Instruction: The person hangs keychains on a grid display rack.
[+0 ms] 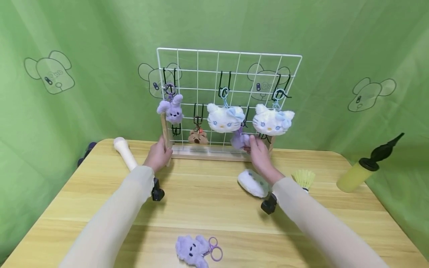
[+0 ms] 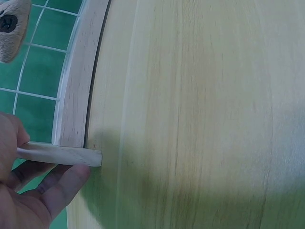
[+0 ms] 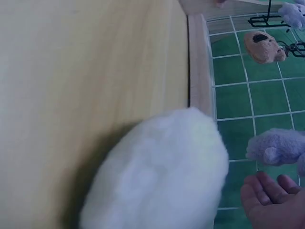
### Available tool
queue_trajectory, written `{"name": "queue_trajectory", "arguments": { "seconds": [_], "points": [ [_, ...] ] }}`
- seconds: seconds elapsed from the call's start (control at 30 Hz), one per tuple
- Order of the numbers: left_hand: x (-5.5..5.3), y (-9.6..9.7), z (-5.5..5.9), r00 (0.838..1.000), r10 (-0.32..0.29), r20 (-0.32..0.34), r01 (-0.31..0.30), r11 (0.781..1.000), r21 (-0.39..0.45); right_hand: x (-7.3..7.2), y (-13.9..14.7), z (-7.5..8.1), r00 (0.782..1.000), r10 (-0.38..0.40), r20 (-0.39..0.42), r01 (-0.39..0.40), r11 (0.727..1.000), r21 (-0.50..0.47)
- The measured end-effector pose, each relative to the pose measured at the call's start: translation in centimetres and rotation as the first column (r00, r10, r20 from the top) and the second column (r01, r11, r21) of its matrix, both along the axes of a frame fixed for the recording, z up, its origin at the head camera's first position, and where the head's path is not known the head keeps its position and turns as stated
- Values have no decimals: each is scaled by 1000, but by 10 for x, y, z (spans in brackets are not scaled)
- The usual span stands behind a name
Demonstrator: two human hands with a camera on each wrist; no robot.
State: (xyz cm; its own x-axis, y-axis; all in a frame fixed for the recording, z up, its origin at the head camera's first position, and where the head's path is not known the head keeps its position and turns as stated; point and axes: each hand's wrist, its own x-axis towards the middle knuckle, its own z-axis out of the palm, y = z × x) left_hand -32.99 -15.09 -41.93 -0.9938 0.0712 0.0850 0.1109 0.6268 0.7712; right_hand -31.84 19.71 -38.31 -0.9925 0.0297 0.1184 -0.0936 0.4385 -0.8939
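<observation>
While the left hand point(image 1: 158, 153) curls round the wooden post point(image 1: 165, 130) at eight o'clock on the grid rack point(image 1: 211, 152), the right hand point(image 1: 263, 156) is beside the purple plush point(image 1: 237, 141) at five o'clock; its fingers extend loosely, empty.

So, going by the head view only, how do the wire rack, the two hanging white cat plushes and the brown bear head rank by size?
Largest to smallest:
1. Wire rack with its wooden base
2. Left white cat plush and right white cat plush: too alike to rank
3. Brown bear head
</observation>
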Motion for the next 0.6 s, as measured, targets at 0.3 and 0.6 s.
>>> {"name": "queue_trajectory", "arguments": {
  "seconds": [0.3, 0.6],
  "points": [
    [0, 0, -2, 1000, -6, 13, 6, 1000, 15, 23, 21, -9, 979, 193, -71, -167, 947, 275],
    [2, 1, 0, 1000, 0, 20, 0, 1000, 10, 39, 53, -17, 936, 350, -31, -297, 833, 467]
  ]
}}
